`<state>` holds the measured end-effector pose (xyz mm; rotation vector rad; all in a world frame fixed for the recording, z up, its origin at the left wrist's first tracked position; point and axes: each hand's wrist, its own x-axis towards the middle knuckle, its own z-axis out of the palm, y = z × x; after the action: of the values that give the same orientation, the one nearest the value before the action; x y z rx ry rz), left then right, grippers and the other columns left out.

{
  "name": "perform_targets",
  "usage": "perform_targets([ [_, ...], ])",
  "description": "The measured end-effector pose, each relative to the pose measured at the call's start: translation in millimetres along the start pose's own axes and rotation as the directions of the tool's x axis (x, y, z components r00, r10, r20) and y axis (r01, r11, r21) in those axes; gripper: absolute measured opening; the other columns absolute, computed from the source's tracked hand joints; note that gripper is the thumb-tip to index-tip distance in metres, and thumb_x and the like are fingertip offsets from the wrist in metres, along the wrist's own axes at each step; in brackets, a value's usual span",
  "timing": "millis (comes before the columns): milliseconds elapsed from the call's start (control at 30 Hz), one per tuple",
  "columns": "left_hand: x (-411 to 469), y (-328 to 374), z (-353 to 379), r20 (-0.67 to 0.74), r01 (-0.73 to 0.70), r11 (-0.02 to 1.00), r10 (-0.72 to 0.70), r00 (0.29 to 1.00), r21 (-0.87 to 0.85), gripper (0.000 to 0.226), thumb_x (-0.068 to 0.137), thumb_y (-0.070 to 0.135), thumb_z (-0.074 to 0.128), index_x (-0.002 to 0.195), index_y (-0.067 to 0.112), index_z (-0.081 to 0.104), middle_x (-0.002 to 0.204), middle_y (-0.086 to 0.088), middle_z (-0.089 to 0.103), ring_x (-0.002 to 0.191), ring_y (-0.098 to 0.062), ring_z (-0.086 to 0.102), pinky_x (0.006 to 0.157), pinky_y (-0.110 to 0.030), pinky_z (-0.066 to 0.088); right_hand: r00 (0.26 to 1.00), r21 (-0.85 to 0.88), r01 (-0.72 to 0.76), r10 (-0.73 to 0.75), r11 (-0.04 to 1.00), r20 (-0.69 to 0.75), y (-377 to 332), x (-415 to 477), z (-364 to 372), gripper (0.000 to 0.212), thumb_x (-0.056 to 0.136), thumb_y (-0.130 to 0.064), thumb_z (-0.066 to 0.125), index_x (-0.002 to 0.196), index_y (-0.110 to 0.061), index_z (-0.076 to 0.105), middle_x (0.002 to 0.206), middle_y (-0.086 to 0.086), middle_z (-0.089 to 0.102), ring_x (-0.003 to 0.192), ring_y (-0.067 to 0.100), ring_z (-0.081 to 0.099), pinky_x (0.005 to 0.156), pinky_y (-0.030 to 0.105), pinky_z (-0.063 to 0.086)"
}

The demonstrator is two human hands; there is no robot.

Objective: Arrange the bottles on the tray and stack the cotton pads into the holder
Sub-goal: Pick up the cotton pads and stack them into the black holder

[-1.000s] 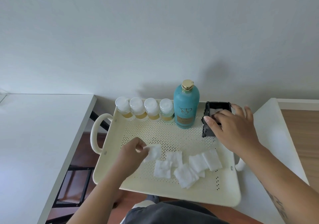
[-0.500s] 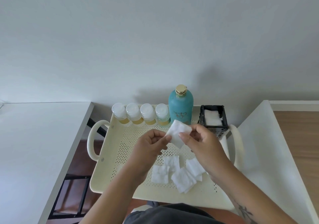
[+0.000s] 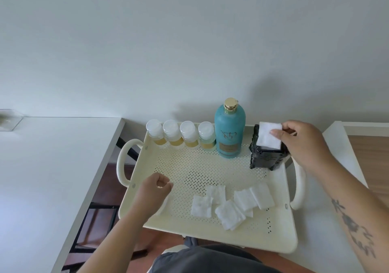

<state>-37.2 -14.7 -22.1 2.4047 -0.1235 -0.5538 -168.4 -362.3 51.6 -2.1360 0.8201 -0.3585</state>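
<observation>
Along the tray's back edge stand four small bottles in a row from the left corner, a tall bottle right of them, then the holder at the back right corner. Loose pads lie overlapping near the front edge, right of centre.

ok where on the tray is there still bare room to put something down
Bare: the perforated middle of the tray, bordered by the small bottles and teal bottle behind, the left hand, and the loose cotton pads in front. Crowded: the back row, the holder corner under the right hand, and the front right.
</observation>
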Motion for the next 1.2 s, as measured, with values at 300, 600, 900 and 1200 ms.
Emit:
perform_targets([
  [300,3,-37,-4,0.073,0.054,0.867,-0.103,0.992,0.495,0.038,0.09,0.033,0.061,0.125,0.019,0.055,0.121,0.001,0.057,0.095,-0.017,0.058,0.079,-0.028,0.046,0.995,-0.292,0.089,-0.071,0.952,0.07,2,6,9,0.012,0.094,-0.016,0.056,0.084,-0.013,0.062,0.073,0.005,0.064,0.078,0.035,0.053,0.066,0.039,0.047],
  [600,4,-37,3,0.031,0.144,0.874,-0.178,0.984,0.464,0.027,0.091,0.024,0.058,0.114,0.014,0.049,0.099,0.0,0.059,0.088,-0.023,0.059,0.075,-0.036,0.051,0.948,-0.472,0.202,-0.293,0.858,-0.126,-1,-5,14,0.015,0.087,-0.01,0.059,0.102,-0.008,0.062,0.092,0.012,0.064,0.085,0.038,0.051,0.07,0.047,0.047],
  [900,3,-14,2,-0.097,0.061,0.98,-0.044,0.994,0.187,0.014,0.089,0.025,0.057,0.076,0.021,0.054,0.07,0.002,0.063,0.058,-0.014,0.053,0.051,-0.028,0.041,0.924,-0.572,0.346,-0.377,0.744,0.069,18,-17,34,0.04,0.091,-0.05,0.043,0.093,-0.02,0.071,0.102,-0.007,0.072,0.111,0.033,0.05,0.092,0.043,0.033],
  [1200,-22,57,7,0.06,-0.061,0.929,0.089,0.994,-0.364,0.005,0.09,0.024,0.069,0.085,0.021,0.068,0.074,0.006,0.067,0.064,-0.009,0.055,0.062,-0.026,0.042,0.941,-0.635,0.317,-0.319,0.704,0.116,17,-18,35,0.057,0.092,-0.06,0.029,0.087,-0.024,0.073,0.102,-0.011,0.07,0.121,0.031,0.046,0.105,0.051,0.021],
])
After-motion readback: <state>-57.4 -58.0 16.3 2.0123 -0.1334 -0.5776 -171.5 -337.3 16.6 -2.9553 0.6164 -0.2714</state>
